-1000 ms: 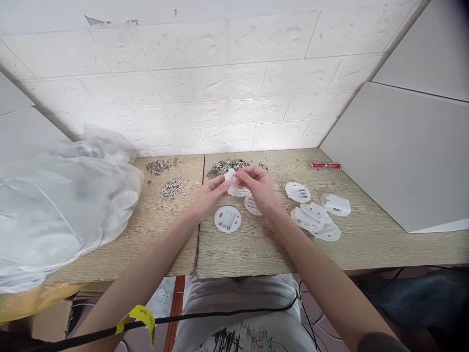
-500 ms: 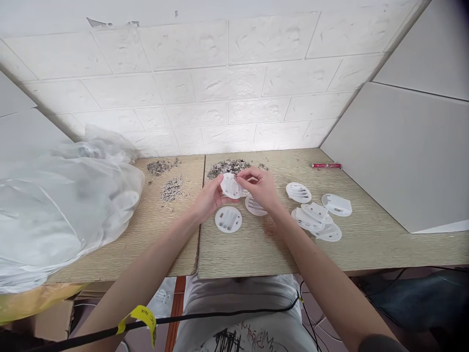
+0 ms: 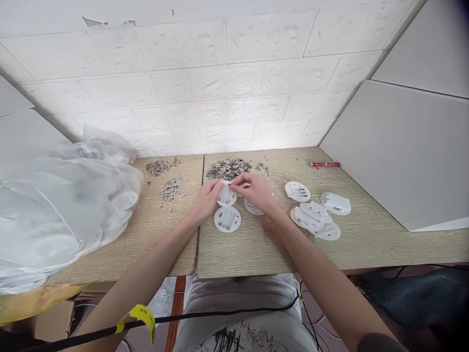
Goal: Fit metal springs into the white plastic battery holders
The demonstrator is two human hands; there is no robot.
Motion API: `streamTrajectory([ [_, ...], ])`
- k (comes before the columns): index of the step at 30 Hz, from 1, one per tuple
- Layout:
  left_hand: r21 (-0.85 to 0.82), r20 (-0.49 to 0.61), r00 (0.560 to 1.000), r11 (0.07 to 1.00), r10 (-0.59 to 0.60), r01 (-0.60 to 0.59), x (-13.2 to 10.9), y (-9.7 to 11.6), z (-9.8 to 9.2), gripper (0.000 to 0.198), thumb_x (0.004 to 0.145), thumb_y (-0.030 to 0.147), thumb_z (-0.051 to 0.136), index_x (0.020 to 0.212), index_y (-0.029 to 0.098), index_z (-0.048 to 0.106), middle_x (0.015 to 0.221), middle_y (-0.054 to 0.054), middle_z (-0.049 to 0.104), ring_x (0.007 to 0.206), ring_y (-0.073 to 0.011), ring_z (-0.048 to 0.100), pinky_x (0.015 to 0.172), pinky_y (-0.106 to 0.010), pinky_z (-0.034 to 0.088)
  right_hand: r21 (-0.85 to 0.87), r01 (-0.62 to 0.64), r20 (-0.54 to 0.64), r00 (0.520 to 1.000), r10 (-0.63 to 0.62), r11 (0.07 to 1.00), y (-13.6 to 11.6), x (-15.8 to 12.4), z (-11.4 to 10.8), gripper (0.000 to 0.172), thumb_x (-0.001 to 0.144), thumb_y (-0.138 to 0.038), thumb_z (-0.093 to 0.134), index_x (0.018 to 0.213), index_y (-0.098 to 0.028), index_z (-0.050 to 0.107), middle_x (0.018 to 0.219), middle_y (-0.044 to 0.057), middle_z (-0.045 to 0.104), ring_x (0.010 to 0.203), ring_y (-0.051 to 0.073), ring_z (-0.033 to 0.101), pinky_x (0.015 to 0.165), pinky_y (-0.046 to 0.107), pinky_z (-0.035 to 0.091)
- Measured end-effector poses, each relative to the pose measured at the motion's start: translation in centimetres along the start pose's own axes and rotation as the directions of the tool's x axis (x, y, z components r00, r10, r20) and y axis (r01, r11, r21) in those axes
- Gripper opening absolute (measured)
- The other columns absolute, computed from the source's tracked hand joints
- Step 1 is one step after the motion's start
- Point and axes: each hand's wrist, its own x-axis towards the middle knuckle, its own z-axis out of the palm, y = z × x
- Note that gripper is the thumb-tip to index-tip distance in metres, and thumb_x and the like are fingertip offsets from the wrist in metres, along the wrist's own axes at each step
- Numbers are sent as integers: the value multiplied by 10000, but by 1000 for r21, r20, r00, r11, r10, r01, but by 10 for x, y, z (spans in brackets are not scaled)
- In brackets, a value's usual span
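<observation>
Seeing, well left of the left hand (image 3: 208,199), a bulging translucent white plastic bag (image 3: 62,210); nearer that hand, two low heaps of small silvery metal pieces (image 3: 172,189). Gripping, between left thumb and fingers, a round white slotted plastic disc (image 3: 226,194). Seeing a second such disc (image 3: 227,219) just below; beyond both hands, a larger grey metal heap (image 3: 227,169). Holding the right hand (image 3: 255,189) with thumb and fingertips close together at the gripped disc's upper right edge; cannot tell of any grip there. Noting, right of that hand, loose white plastic discs (image 3: 297,191); farther right, red cylinders (image 3: 325,165).

Bare forearms (image 3: 146,266) slant inward before me, the left hand (image 3: 209,195) curled with thumb uppermost, the right hand (image 3: 252,189) arched just beside it, fingers bent.
</observation>
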Motion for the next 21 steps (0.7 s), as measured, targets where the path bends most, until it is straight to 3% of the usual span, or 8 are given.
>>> streamTrajectory([
  [4,7,-40,999,1000,6,-5,-2,1,0,257,791,419,624,896,185,637,679,3,590,579,-115,495,536,-231,378,83,-48,28,999,46,995,-2,-1,1,106,690,-270,688,704,-173,647,726,27,677,677,154,621,628,299,509],
  [13,-22,-45,999,1000,15,-16,0,0,-1,275,709,425,708,768,158,677,680,-20,630,590,-123,540,537,-241,411,385,-220,110,975,191,897,-6,-1,4,370,552,-401,828,751,-173,615,720,-7,621,645,112,564,579,250,479],
  [21,-108,-1,999,993,-44,43,0,0,0,330,680,454,727,819,154,720,754,-53,699,642,-149,602,570,-263,462,422,-253,95,967,235,871,-6,-1,5,285,581,-328,799,734,-171,616,717,-14,622,648,105,564,613,255,478],
])
